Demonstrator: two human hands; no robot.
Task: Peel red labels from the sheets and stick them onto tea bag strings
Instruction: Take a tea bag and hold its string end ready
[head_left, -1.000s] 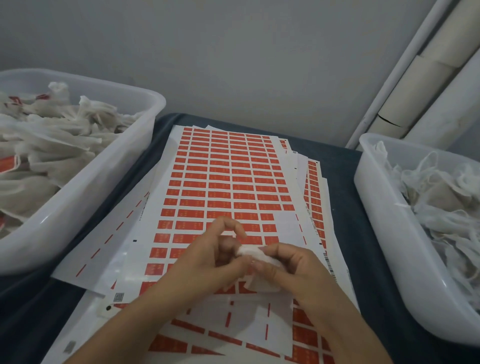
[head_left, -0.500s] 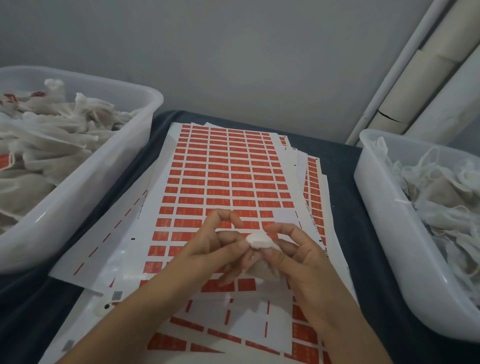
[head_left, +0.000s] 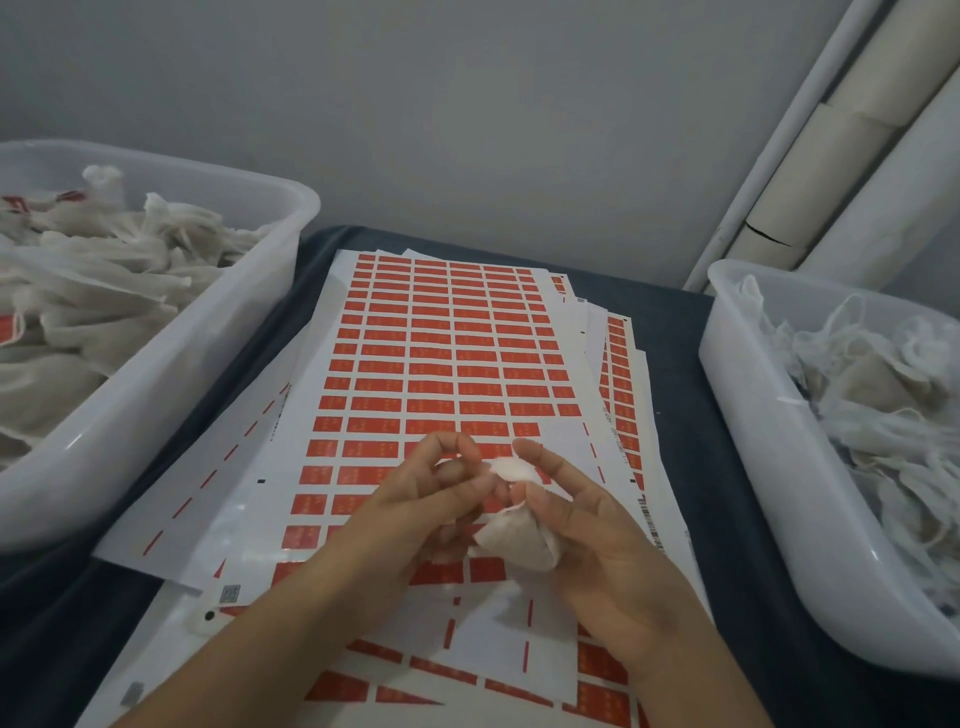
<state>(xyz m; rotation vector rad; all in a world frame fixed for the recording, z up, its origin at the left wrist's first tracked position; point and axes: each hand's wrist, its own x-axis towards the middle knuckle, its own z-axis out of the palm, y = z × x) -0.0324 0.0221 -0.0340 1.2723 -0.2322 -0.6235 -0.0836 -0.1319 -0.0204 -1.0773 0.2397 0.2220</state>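
Many bags look finished: the left tub (head_left: 156, 395) on the bench (head_left: 691, 322) is heaped with tea bags, a few showing red tags, while the right tub (head_left: 769, 467) holds bags with bare white strings, so plenty is left. The top label sheet (head_left: 441, 364) is stripped along its near rows, its far rows full. Over it, near centre, the right hand (head_left: 597, 540) grips a tea bag (head_left: 519, 540) with its forefinger held straight. The left hand (head_left: 431, 499) pinches at the bag's white top. Whether a label is on, I cannot tell.
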